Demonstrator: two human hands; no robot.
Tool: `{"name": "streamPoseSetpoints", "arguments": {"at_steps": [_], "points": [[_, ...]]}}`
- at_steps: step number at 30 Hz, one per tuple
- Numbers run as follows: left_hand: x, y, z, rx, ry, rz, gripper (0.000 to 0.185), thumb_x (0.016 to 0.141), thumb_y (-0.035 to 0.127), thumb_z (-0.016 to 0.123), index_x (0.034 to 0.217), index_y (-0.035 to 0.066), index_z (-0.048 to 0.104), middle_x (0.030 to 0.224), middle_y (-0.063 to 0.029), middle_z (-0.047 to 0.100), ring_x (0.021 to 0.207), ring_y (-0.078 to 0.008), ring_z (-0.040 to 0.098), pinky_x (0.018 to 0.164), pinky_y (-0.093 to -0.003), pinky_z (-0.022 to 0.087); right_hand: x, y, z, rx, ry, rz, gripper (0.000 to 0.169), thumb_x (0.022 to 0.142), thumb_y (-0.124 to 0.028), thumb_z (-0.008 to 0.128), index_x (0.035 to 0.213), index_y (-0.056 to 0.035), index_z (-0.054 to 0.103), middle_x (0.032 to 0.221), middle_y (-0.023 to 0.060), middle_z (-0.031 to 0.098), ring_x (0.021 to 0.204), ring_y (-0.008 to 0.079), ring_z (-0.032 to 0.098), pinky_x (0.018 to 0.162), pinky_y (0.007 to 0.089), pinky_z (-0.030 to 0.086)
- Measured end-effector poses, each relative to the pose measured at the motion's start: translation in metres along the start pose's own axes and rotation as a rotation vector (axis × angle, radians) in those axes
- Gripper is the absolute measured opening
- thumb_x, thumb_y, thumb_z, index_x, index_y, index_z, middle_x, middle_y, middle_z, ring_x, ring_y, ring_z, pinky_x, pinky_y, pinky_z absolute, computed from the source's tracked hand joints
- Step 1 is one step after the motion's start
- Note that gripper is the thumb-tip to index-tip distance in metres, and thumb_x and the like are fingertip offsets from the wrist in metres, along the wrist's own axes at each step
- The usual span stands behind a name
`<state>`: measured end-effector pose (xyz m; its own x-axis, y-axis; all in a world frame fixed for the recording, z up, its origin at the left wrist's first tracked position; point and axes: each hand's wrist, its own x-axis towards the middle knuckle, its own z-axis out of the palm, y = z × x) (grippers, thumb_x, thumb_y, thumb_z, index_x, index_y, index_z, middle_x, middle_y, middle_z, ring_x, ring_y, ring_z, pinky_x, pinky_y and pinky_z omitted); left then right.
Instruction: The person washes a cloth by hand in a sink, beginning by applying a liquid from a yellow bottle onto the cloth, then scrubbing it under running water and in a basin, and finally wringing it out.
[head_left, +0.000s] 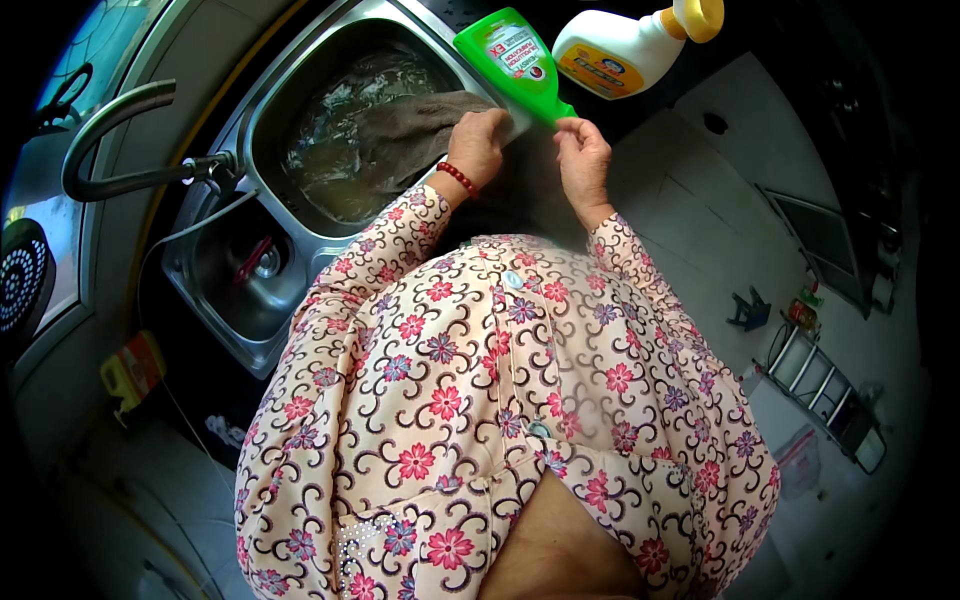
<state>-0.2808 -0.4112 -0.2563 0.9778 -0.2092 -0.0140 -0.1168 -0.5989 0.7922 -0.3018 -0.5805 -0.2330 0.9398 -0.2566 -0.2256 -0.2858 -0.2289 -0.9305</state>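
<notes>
A grey-brown cloth (420, 131) lies partly in the water of the large stainless steel sink basin (259, 142) and reaches over its edge. My left hand (480, 142), with a red bead bracelet at the wrist, is closed on the cloth at the basin's right rim. To its right, my right hand (585, 154) has its fingers curled beside the lower end of a green plastic bottle (517, 64); whether it holds anything is unclear. A white bottle with a yellow cap (619, 52) lies just right of the green one.
A curved faucet (120, 180) stands left of the large basin. The smaller basin (240, 285) holds a red object, with a thin hose crossing its corner. A yellow jug (135, 367) is at the lower left. A folding step ladder (817, 382) and a small blue stool (748, 309) are at the right.
</notes>
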Motion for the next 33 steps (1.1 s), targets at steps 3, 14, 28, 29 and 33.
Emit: {"name": "streamPoseSetpoints", "arguments": {"at_steps": [3, 14, 28, 29, 33], "points": [[-0.011, -0.017, -0.016, 0.030, -0.186, 0.011, 0.017, 0.081, 0.003, 0.056, 0.095, 0.008, 0.062, 0.088, -0.0148, 0.061, 0.086, -0.0329, 0.058, 0.076, -0.0381, 0.046, 0.003, -0.003, -0.002, -0.272, 0.143, -0.303, 0.018, 0.079, 0.004, 0.053, 0.096, -0.0003, 0.059, 0.090, 0.0109, 0.057, 0.064, 0.0159, 0.057, 0.060, 0.0273, 0.048], [-0.034, -0.065, -0.158, 0.464, -0.898, -0.220, 0.024, 0.066, -0.006, 0.050, 0.079, 0.005, 0.067, 0.079, -0.0145, 0.065, 0.077, -0.0299, 0.063, 0.069, -0.0363, 0.050, 0.016, 0.020, -0.004, -0.910, -0.016, -0.171, 0.062, 0.075, -0.021, 0.067, 0.128, -0.0090, 0.039, 0.117, 0.0137, 0.051, 0.110, 0.0338, 0.045, 0.090, 0.0520, 0.034], [0.015, 0.052, -0.116, 0.543, -0.071, 0.420, 0.085, 0.065, 0.016, 0.076, 0.139, 0.017, 0.034, 0.144, -0.0069, 0.031, 0.134, -0.0268, 0.027, 0.109, -0.0439, 0.017, 0.001, -0.099, -0.018, -0.214, -0.077, -0.290, 0.035, 0.075, -0.014, 0.067, 0.106, 0.0015, 0.057, 0.086, 0.0177, 0.064, 0.075, 0.0239, 0.065, 0.066, 0.0324, 0.050], [0.018, 0.064, -0.112, 0.536, -0.112, 0.441, 0.088, 0.065, 0.020, 0.077, 0.140, 0.017, 0.032, 0.145, -0.0059, 0.030, 0.135, -0.0261, 0.024, 0.110, -0.0443, 0.015, 0.002, -0.105, -0.018, -0.205, -0.106, -0.304, 0.034, 0.075, -0.014, 0.068, 0.104, 0.0009, 0.058, 0.081, 0.0161, 0.064, 0.071, 0.0216, 0.065, 0.063, 0.0312, 0.050], [0.033, 0.066, -0.090, 0.352, -0.079, 0.458, 0.068, 0.066, 0.017, 0.076, 0.127, 0.013, 0.046, 0.123, -0.0062, 0.054, 0.121, -0.0248, 0.046, 0.106, -0.0459, 0.022, 0.008, -0.132, -0.020, -0.128, -0.244, -0.388, 0.038, 0.077, -0.022, 0.068, 0.104, 0.0021, 0.056, 0.077, 0.0151, 0.063, 0.067, 0.0206, 0.064, 0.060, 0.0309, 0.050]]}}
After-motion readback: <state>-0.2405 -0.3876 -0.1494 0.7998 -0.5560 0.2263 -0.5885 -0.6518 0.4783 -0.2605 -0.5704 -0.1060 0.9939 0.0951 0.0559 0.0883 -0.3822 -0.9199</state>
